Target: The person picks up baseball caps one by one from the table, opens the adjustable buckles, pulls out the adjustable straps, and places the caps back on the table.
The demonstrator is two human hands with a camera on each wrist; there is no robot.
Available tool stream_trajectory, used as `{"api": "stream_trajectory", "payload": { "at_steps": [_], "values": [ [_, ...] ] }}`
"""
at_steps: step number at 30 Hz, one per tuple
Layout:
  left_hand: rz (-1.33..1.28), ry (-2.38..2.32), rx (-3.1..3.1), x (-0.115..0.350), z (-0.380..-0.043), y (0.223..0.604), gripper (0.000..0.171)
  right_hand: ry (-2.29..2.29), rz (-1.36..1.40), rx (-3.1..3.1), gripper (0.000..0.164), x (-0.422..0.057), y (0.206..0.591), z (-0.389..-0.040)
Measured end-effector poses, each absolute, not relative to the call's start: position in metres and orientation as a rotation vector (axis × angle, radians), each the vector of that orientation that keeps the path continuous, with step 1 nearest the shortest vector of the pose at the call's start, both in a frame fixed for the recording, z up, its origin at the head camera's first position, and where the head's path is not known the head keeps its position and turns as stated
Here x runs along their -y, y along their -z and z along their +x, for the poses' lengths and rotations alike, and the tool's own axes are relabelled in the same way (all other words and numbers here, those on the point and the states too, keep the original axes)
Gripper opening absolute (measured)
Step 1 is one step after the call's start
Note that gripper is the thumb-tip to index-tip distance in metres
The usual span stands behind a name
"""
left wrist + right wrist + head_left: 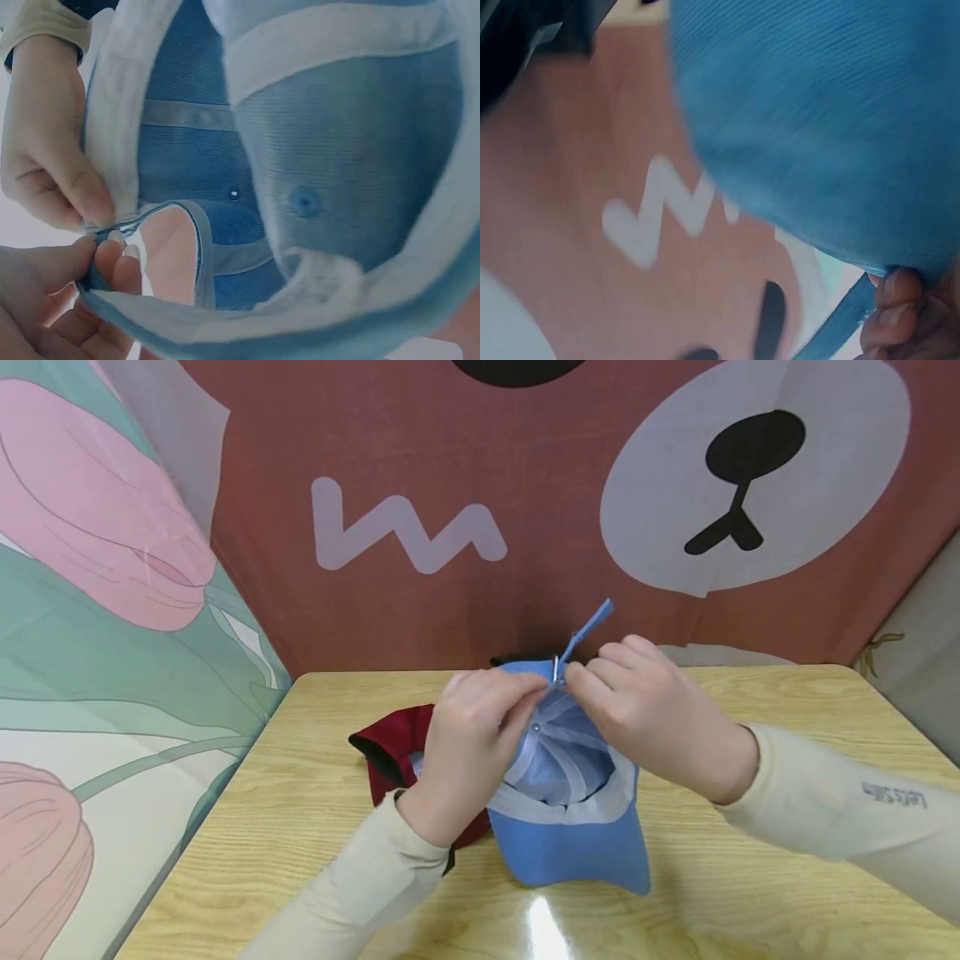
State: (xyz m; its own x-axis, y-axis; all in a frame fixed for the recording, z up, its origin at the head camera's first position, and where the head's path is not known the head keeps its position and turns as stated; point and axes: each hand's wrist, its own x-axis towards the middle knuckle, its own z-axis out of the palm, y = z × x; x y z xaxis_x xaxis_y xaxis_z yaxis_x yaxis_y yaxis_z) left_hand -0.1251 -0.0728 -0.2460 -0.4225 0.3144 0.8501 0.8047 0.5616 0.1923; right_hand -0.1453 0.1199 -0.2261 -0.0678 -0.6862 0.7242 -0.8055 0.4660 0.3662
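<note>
A light blue baseball cap point(570, 852) is held with its brim toward me and its white-taped inside showing. At its back edge, a thin blue strap point(588, 631) with a small metal buckle point(556, 669) sticks up and to the right. My left hand point(480, 727) pinches the strap beside the buckle between thumb and fingers. From the other side, my right hand point(645, 718) pinches the cap's edge by the strap, fingers curled. The left wrist view shows both hands close together at the cap's point(187, 225) back opening. In the right wrist view, the crown hides most of the hand.
A dark red cap point(397, 735) with a black edge lies on the wooden table point(300, 827), left of the blue one and partly behind my left arm. A brown cloth point(525, 527) with a bear print hangs behind the table, and a tulip-print cloth point(97, 510) hangs at left.
</note>
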Motion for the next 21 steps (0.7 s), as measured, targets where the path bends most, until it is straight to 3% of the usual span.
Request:
{"api": "stream_trajectory", "payload": {
  "at_steps": [7,21],
  "values": [
    [-0.945,0.800,1.927,0.0730,-0.1261,0.2507,0.013,-0.325,1.253,1.883,0.046,-0.1216,0.2257,-0.1444],
    [-0.887,1.053,1.943,0.0712,-0.1242,0.2483,0.011,-0.263,1.199,1.794,0.035,-0.1216,0.2344,-0.1463]
  ]
}}
